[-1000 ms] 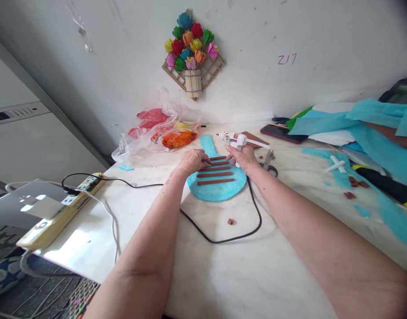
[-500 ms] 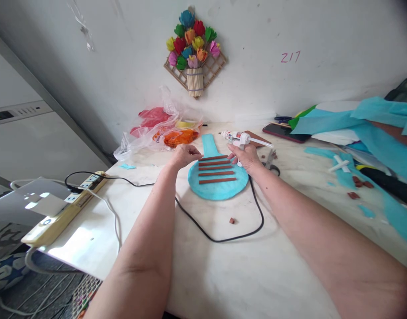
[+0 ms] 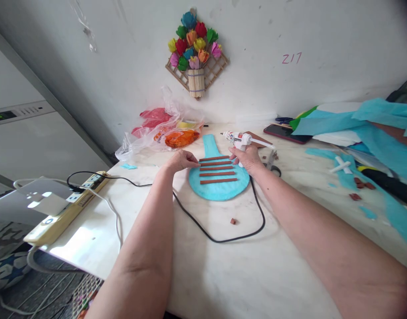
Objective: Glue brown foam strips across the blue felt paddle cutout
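A turquoise paddle-shaped felt piece [image 3: 219, 188] lies on the white table [image 3: 243, 274], with several brown strips [image 3: 218, 169] laid across it. My left hand [image 3: 181, 160] rests at the strips' left ends, fingers curled and pinching at the upper strips. My right hand [image 3: 248, 157] is closed round a white hot glue gun [image 3: 239, 138], its nozzle pointing left above the strips' right ends. The gun's black cord [image 3: 223, 239] loops over the table towards me.
A power strip [image 3: 65, 208] sits on the left edge. Plastic bags [image 3: 163, 133] with red and orange material lie at the back. Scissors [image 3: 273, 161], a phone [image 3: 284, 133], turquoise felt sheets [image 3: 372, 128] and brown scraps [image 3: 359, 188] fill the right. A paper flower decoration [image 3: 195, 48] hangs on the wall.
My left hand has slid off the strips to their left ends. The right hand with the glue gun has barely shifted.
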The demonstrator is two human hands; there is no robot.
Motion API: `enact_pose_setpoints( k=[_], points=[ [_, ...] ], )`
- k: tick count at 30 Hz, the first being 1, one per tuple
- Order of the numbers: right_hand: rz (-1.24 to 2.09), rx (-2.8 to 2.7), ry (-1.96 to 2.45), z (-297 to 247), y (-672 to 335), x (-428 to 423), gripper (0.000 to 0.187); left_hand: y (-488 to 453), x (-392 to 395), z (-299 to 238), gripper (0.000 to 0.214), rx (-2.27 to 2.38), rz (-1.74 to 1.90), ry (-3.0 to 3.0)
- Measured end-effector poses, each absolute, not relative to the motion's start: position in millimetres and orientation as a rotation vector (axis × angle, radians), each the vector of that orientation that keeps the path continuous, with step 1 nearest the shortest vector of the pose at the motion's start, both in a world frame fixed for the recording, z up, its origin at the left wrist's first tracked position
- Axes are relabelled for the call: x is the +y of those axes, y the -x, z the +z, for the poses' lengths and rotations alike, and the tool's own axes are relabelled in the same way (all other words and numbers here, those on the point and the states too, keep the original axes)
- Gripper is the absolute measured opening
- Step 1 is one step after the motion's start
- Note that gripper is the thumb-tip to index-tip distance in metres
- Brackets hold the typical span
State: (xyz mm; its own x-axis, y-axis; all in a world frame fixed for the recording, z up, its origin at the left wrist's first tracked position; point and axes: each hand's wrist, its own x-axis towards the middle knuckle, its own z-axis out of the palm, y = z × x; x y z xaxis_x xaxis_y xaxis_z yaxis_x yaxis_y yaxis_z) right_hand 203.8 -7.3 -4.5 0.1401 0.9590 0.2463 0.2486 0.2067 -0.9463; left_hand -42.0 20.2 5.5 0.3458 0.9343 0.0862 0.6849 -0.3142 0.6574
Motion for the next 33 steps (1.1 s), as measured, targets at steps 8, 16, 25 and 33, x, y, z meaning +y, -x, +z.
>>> enact_pose_setpoints(
  k=[8,16,25,33],
  points=[
    [0.789,-1.327,1.275,-4,-203,-9,0.020,37,23,2,0.030,1.391,0.695,-2.178],
    [0.802,-1.308,1.253,-1,-201,-11,0.017,31,22,4,0.026,1.419,0.793,-2.268],
    [0.683,-1.324,1.237,-3,-206,-1,0.015,19,21,5,0.025,1.322,0.839,-2.372],
    [0.864,-1.481,1.222,-8,-217,3,0.020,21,19,0,0.028,1.321,0.847,-2.231]
  ],
)
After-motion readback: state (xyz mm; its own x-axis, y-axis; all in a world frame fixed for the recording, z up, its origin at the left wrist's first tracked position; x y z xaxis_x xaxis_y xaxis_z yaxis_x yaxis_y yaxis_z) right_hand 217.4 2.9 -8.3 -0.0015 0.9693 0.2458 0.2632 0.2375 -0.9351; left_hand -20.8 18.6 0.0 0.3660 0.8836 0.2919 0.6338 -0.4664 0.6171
